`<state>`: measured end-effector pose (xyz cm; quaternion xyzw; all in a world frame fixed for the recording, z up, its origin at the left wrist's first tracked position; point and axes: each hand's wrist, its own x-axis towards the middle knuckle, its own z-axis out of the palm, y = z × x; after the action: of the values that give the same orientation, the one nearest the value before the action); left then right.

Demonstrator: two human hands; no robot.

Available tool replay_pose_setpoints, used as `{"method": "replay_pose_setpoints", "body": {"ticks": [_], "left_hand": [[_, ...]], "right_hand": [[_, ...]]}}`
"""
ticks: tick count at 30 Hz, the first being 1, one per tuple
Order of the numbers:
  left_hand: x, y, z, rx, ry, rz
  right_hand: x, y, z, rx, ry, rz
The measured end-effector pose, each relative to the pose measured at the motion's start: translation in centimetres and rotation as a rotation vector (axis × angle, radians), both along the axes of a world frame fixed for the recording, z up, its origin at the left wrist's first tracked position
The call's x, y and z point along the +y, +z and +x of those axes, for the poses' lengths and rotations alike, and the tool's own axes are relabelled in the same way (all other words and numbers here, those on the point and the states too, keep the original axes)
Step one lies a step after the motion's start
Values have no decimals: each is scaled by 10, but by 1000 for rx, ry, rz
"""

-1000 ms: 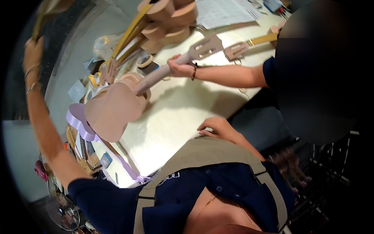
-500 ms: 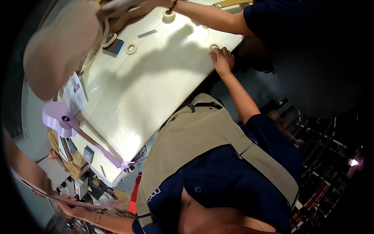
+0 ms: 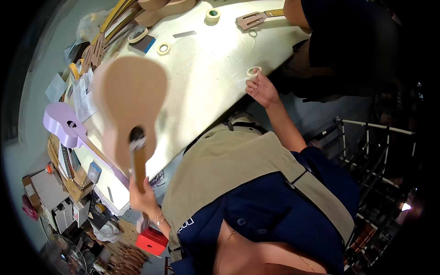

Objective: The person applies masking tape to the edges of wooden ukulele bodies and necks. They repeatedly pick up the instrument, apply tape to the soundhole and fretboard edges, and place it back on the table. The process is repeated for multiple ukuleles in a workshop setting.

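Head view, and here's the left hand at the lower left of the frame, fingers clamped around the neck of a pale, unpainted wooden guitar. That body stands up the left-centre of the frame, blurred at its edges, its dark sound hole toward the hand. Over at right of centre, the right hand has its fingertips closed on a thin cream tape ring near the edge of the white tabletop; whether the ring touches the surface, I cannot tell.

At the left, a glossy lilac guitar lies just beside the wooden one. Up top, a thick cream tape roll with a green core sits right of a flat grey metal strip. Lower left, below the left hand: a bright red box.
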<state>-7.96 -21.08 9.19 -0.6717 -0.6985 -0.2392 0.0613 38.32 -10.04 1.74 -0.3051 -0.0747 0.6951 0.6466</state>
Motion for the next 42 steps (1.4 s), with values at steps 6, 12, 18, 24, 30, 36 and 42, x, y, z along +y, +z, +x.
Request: {"method": "replay_pose_setpoints", "body": {"ticks": [6, 12, 18, 24, 30, 36, 42], "left_hand": [[103, -39, 61, 32, -448, 29], [188, -68, 84, 72, -708, 106], [194, -79, 95, 50, -632, 82], [156, -50, 137, -576, -463, 95], [139, -27, 173, -1525, -365, -341], [136, -34, 173, -1544, -387, -394], [128, -53, 71, -1341, -175, -354]], "right_hand": [[-14, 30, -35, -1201, 30, 313], [-6, 64, -81, -839, 140, 217], [19, 88, -126, -617, 201, 158], [27, 80, -147, -633, 5, 188], [25, 81, -155, -696, -88, 245], [21, 75, -162, -690, -30, 204], [13, 72, -90, -1176, -437, 295]]}}
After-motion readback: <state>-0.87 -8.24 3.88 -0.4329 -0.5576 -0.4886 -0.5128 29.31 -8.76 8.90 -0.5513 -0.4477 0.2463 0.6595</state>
